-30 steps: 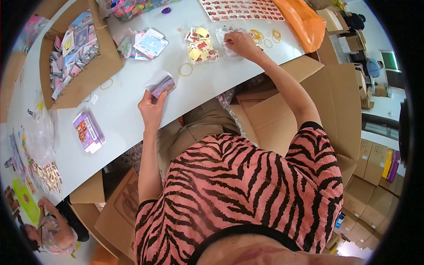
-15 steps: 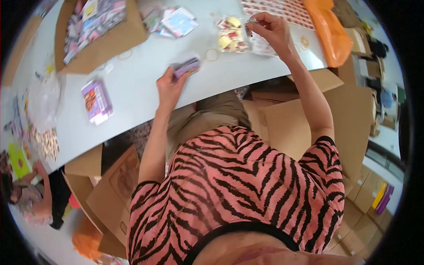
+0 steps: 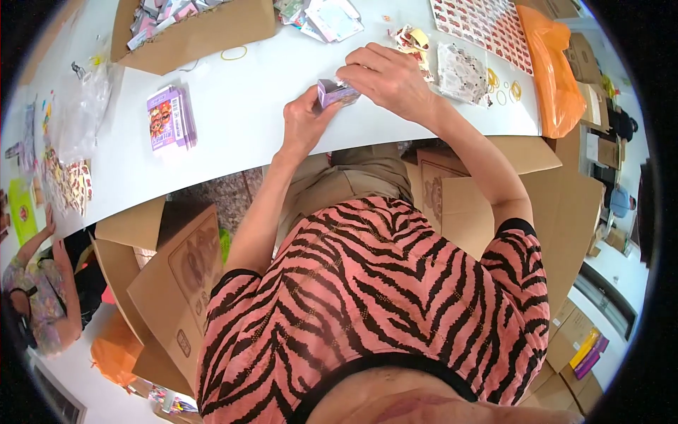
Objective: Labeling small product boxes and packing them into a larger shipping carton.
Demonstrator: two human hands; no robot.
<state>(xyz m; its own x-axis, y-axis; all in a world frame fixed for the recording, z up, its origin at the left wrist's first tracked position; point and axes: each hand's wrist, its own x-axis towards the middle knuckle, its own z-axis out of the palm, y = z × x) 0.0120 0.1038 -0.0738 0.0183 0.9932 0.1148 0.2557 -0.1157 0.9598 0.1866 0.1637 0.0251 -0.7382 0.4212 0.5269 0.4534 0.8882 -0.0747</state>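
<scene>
My left hand (image 3: 302,121) grips a small purple carton (image 3: 327,95) above the near part of the table, one end of it facing up. Over that end, my right hand (image 3: 395,83) is closed, its fingertips pinched against the carton. A small pale bit shows at those fingertips, too little to name. Right of my right hand lies a clear packet (image 3: 462,74) with grey printed pieces. Beyond the hand is a pile of small red and yellow pieces (image 3: 415,42), partly hidden. Further left, a stack of purple printed cartons (image 3: 169,121) lies on the table.
An open cardboard box (image 3: 205,42) of packets stands at the far left, beside loose cards (image 3: 332,20). Rubber bands (image 3: 515,90), sticker sheets (image 3: 487,32) and an orange bag (image 3: 554,78) lie at right. Plastic bags (image 3: 88,106) are at left, where another person (image 3: 49,290) sits.
My right hand has come left from the grey-printed packet to the carton, carrying a small piece. The left hand, still holding the carton, has shifted slightly right. The view has shifted too.
</scene>
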